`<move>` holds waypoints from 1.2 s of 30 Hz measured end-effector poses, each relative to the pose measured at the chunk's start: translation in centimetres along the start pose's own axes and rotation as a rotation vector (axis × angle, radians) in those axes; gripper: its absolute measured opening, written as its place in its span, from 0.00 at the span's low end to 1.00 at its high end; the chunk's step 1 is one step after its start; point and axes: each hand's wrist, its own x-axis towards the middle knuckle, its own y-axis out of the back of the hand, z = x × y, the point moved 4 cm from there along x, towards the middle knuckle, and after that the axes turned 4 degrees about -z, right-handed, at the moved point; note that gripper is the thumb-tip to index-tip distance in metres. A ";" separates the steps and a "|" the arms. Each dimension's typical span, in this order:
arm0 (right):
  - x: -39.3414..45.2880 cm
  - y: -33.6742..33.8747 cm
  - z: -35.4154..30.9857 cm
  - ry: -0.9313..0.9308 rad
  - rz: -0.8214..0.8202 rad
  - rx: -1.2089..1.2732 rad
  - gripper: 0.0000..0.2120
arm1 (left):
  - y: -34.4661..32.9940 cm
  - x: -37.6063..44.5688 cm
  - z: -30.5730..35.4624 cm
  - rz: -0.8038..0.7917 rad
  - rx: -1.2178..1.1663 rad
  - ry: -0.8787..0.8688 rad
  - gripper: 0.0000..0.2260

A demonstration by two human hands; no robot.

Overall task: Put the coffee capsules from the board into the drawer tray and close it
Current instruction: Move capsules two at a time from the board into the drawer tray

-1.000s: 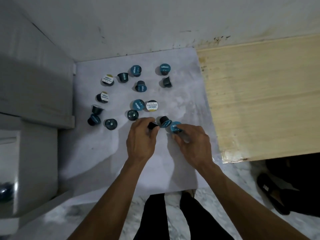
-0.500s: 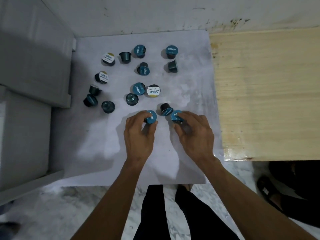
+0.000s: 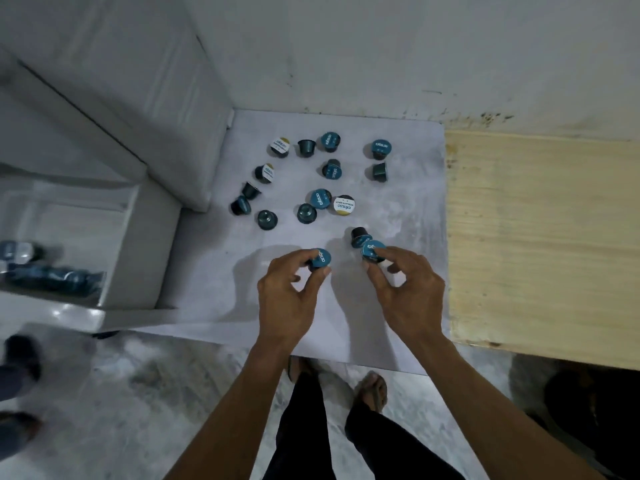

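Step in hand: pickup from the board. The left hand pinches a blue-lidded capsule between thumb and fingertips; the right hand pinches a second capsule likewise, with a dark capsule just beyond it. Next move, as judged: carry both left to the open tray, where blurred capsules already lie. Farther on, the loose capsules remain: small tapered cups with flat foil lids, on a smooth, matte pale surface.

A pale wooden panel lies beside a stained white wall, above marbled floor.
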 end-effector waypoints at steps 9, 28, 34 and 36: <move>0.8 -1.4 -13.3 0.143 -0.012 0.181 0.11 | 14.8 -1.0 3.9 0.133 0.001 -0.012 0.12; -4.3 -24.0 -36.6 0.166 -0.244 0.206 0.12 | 49.4 5.5 -13.2 -0.111 0.268 -0.025 0.10; -2.3 -29.1 -36.4 0.100 -0.351 0.096 0.09 | 48.8 10.4 -15.8 -0.282 0.422 -0.068 0.12; -1.3 -31.1 -36.0 0.080 -0.412 0.048 0.09 | 48.2 11.9 -16.6 -0.354 0.446 -0.065 0.12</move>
